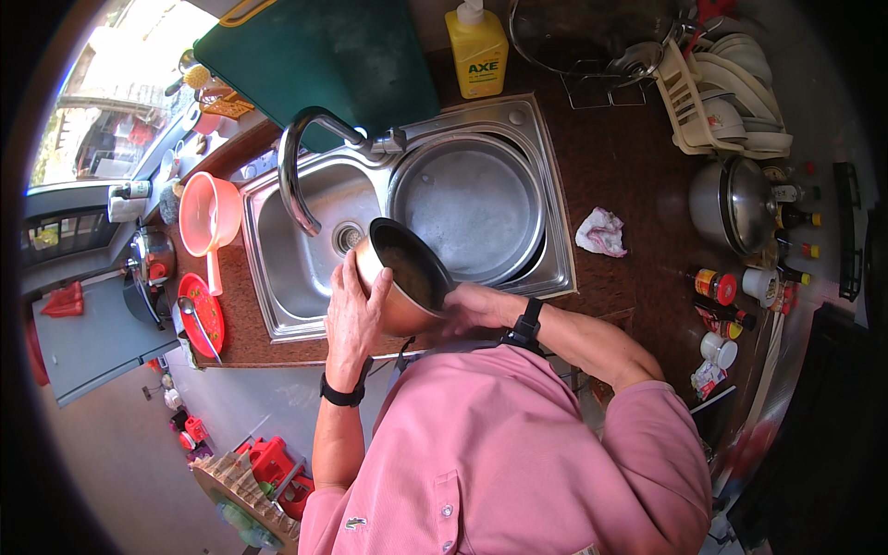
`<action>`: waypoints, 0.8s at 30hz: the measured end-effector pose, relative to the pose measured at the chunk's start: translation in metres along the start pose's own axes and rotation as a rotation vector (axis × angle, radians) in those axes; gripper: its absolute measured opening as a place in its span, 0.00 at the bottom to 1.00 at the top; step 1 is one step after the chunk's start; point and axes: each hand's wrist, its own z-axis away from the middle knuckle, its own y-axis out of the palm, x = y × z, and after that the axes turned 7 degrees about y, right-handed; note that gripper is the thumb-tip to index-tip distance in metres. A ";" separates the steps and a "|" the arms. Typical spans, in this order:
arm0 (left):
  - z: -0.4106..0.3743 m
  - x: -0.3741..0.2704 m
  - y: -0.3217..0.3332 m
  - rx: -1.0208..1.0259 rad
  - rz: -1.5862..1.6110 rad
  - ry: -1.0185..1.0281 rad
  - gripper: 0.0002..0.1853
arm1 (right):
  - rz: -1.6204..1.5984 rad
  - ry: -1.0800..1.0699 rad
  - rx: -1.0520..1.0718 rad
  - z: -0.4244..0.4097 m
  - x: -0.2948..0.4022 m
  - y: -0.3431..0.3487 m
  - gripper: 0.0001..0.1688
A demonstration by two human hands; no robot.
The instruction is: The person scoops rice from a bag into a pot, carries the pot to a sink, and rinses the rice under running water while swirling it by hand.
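A copper-coloured pot with a dark inside (411,277) is tilted over the front edge of the double sink, between my hands. My left hand (357,305) grips its left side, thumb near the rim. At its right rim my right hand (479,307) takes hold, its fingers partly blurred and hidden. Something brownish lies in the pot, too unclear to name. Behind it, a large round metal pan (468,205) sits in the right sink basin. The left basin (312,201) shows its drain strainer, with the curved chrome faucet (295,166) above.
Left of the sink are a pink plastic dipper (208,215) and a red plate with a ladle (216,312). A crumpled cloth (601,232) lies right. Behind stand a green cutting board (333,62), a yellow soap bottle (477,55) and a dish rack (683,104); a lidded pot (735,205) is far right.
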 end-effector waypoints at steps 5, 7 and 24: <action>-0.001 -0.001 -0.001 0.005 0.002 -0.002 0.41 | -0.001 0.006 -0.013 0.001 0.001 0.001 0.21; -0.001 -0.001 -0.001 0.005 0.002 0.001 0.40 | 0.002 0.002 -0.014 0.001 0.001 0.001 0.21; -0.001 -0.003 -0.001 0.011 -0.018 -0.006 0.41 | 0.009 -0.006 -0.012 -0.003 -0.002 -0.002 0.21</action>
